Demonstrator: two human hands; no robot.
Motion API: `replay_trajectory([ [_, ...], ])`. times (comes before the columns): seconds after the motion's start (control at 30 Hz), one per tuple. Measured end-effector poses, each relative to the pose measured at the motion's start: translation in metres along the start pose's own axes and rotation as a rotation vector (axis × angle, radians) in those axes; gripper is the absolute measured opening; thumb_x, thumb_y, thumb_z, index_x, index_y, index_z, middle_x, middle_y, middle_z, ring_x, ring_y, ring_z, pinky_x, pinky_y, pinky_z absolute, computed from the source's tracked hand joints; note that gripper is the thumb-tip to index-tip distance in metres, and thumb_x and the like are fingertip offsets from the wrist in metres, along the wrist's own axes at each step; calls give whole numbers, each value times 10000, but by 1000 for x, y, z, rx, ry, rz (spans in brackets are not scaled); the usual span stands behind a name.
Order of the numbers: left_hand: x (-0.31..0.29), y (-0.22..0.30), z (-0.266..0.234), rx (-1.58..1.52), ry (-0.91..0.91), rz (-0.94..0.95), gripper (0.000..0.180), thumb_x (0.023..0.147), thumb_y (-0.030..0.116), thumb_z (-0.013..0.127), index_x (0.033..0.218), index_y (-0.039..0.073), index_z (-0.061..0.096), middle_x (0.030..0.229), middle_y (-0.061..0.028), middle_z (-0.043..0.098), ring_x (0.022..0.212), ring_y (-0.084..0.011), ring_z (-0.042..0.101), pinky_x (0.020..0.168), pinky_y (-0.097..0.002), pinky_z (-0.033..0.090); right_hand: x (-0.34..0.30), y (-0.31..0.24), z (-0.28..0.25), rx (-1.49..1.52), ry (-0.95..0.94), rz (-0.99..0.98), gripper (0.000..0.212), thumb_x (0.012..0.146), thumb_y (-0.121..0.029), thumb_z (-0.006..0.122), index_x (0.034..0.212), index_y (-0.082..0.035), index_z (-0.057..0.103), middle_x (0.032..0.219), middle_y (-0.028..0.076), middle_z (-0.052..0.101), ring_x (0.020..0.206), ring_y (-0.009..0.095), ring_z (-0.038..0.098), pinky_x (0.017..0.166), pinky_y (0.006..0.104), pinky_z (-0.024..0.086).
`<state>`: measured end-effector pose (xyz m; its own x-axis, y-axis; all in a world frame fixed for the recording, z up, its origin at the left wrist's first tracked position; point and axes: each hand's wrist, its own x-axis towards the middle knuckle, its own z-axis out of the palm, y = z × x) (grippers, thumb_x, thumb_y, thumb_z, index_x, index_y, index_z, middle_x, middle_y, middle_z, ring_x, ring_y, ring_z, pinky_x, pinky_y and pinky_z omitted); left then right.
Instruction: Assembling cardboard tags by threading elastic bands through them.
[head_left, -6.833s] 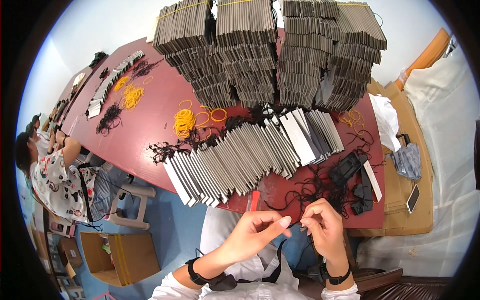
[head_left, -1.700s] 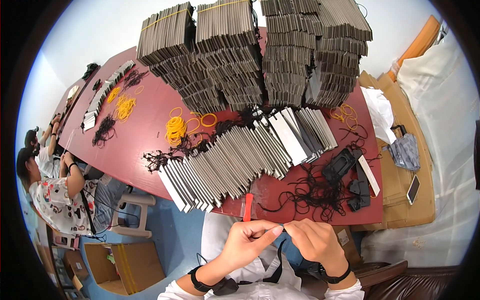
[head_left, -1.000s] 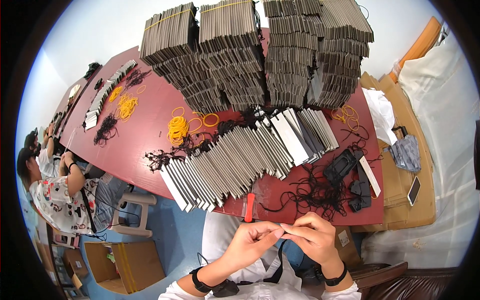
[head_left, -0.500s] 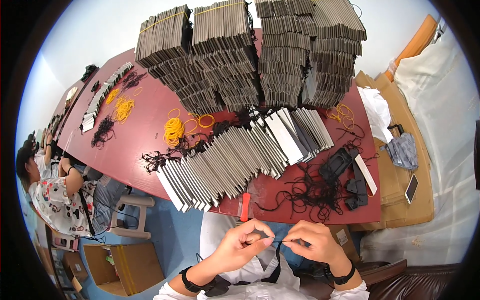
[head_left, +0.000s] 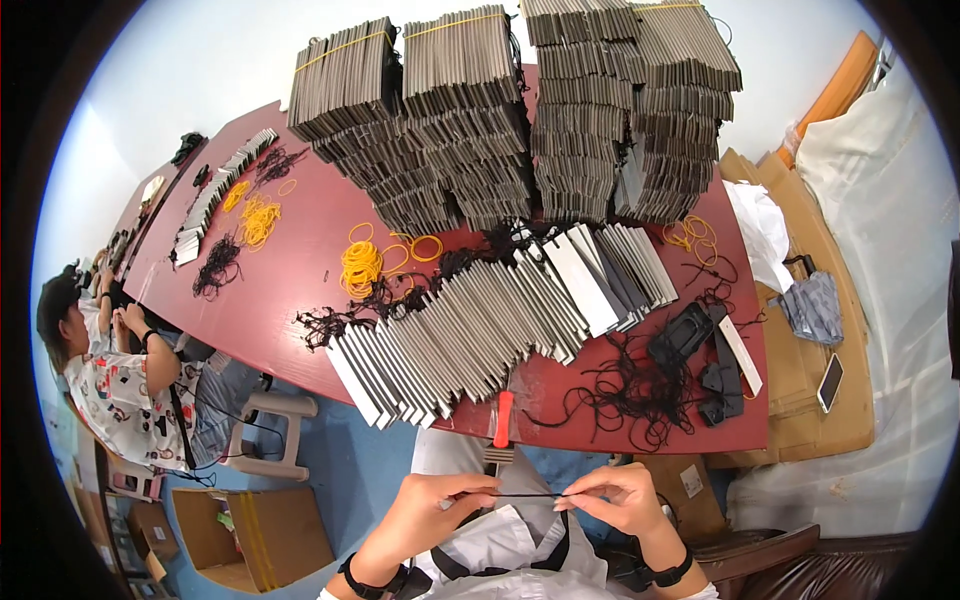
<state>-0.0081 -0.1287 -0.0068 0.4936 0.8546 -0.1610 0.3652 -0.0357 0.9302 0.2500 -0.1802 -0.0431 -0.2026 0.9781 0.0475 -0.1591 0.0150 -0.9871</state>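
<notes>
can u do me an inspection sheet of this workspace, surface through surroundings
Surface: glossy dark-red tabletop, crowded toward the right.
Job's things: thin black cord, straight between the hands; tangled black cords on the table; row of flat grey-and-white slabs.
Clutter: tall grey stacks behind the row, thin yellow bands, red-handled tool at the near edge.
Hands: left hand and right hand each pinch the cord.
Cables: thin black cable by the beige plastic stool.
Surroundings: co-worker seated at left; open brown cardboard box on blue floor; dark-screened phone at right.
</notes>
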Motion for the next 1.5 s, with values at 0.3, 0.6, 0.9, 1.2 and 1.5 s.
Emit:
replay_trajectory([
  [0.3,-10,-27,3,-157,250,-66,170,818,38,695,982,-5,680,853,-83,717,788,-115,687,733,-238,537,-4,15,19,-432,29,46,145,826,-38,684,963,7,667,842,97,702,709,143,681,636,232,529],
  [0.6,-13,-49,0,-298,215,-104,191,853,59,674,1025,-14,632,805,-72,697,738,-110,660,740,-282,550,-10,8,21,-645,-29,36,113,837,-91,680,882,-5,621,746,80,668,642,159,655,563,261,505],
  [0.9,-3,-48,2,-1452,-1,-108,126,904,78,595,1016,44,549,734,3,488,660,-102,476,702,-271,439,-9,11,9,-684,-127,-41,101,810,-88,695,837,-11,635,721,88,651,608,200,635,555,280,485],
  [1.2,3,-40,3,-1124,88,-109,136,860,-22,591,968,44,543,663,32,446,523,-48,322,482,-220,262,-12,7,4,-696,-173,-118,59,796,-56,681,831,-17,653,708,86,646,592,212,623,544,290,477],
  [1.5,7,-44,12,-1187,231,-40,172,843,-48,601,977,45,548,677,19,501,521,-57,400,486,-212,318,-16,10,0,-565,-147,-60,76,826,-55,662,880,-11,633,720,95,644,608,178,625,564,283,490],
])
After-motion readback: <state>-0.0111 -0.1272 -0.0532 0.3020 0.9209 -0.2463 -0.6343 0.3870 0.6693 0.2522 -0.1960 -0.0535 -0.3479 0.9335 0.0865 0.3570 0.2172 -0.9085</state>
